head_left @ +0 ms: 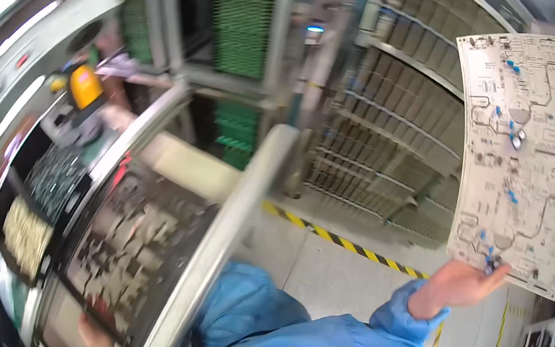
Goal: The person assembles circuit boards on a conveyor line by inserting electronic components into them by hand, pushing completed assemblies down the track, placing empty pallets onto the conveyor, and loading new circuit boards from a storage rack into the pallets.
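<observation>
Indoor surroundings with machinery and racks are shown, bent toward the rim by the wide lens and blurred in places. At the far left, a curved pale-grey machine housing (60, 30) is seen beyond a black divided bin (34, 198), in which dark small parts (56, 175) and cream-coloured small parts (26, 239) are kept in separate compartments, presumably so that kinds are not mixed. Beside it, flat grey pieces (134, 252) are scattered in a dark shallow tray (192, 233), bordered by a silver metal rail (205, 264). At the tray's near edge the left hand (93, 339) is placed, perhaps for support; its fingers are partly hidden, so whether anything is gripped cannot be told. Farther back, green ridged stacks (244, 16) are held in a metal frame, and upright grey panels (407, 85) are ranked on a shelved rack. Below the rack, the floor is marked by black-and-yellow striped tape (346, 245). At the right, a large pale rectangular circuit board (525, 169) with blue components is held aloft by the right hand (461, 284), its fingers closed on the lower edge, probably so that most of the populated face is left untouched. That face is turned toward the camera; the long axis is nearly upright, the top leaning slightly left.
</observation>
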A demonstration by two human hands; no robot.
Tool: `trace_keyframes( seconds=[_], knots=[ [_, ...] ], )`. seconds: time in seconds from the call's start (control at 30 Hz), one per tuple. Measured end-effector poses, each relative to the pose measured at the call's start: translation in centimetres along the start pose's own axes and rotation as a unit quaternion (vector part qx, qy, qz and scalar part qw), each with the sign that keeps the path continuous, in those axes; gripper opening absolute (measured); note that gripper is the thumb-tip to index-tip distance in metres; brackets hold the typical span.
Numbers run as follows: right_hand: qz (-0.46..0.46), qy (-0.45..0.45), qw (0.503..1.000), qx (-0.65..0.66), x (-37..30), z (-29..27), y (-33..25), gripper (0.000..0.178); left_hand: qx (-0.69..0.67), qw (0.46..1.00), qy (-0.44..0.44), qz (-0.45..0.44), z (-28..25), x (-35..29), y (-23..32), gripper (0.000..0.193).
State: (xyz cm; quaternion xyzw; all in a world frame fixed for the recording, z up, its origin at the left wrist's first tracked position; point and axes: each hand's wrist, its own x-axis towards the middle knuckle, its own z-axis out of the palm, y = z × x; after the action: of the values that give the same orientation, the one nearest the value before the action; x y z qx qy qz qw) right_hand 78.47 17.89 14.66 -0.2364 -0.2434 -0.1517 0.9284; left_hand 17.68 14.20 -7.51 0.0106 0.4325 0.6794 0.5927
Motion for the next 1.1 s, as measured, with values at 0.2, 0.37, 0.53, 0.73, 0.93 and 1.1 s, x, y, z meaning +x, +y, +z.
trace_keyframes(
  seconds=[0.2,0.37,0.53,0.73,0.93,1.1],
  knots=[
    [0.494,-0.150,0.852,0.087,-4.1,0.2,3.5,0.046,-0.086,0.996,0.023,-0.008,2.8,-1.6,-0.2,0.040],
    [0.714,-0.265,0.645,0.060,-13.1,3.1,10.0,0.034,-0.069,0.994,0.068,0.044,4.9,-3.5,0.0,0.041],
    [0.819,-0.264,0.479,0.176,-21.9,7.8,14.7,0.040,-0.107,0.991,0.071,0.039,6.4,-4.6,0.2,0.040],
    [0.836,-0.215,0.489,0.127,-29.1,13.7,14.9,0.043,-0.088,0.989,0.108,0.041,7.4,-5.1,0.0,0.038],
    [0.875,-0.195,0.421,0.135,-31.6,16.2,16.8,0.049,-0.088,0.988,0.128,0.021,8.2,-5.5,0.0,0.041],
    [0.883,-0.197,0.409,0.120,-32.2,16.4,18.0,0.050,-0.082,0.988,0.132,0.015,9.1,-5.6,0.1,0.043]
  ],
)
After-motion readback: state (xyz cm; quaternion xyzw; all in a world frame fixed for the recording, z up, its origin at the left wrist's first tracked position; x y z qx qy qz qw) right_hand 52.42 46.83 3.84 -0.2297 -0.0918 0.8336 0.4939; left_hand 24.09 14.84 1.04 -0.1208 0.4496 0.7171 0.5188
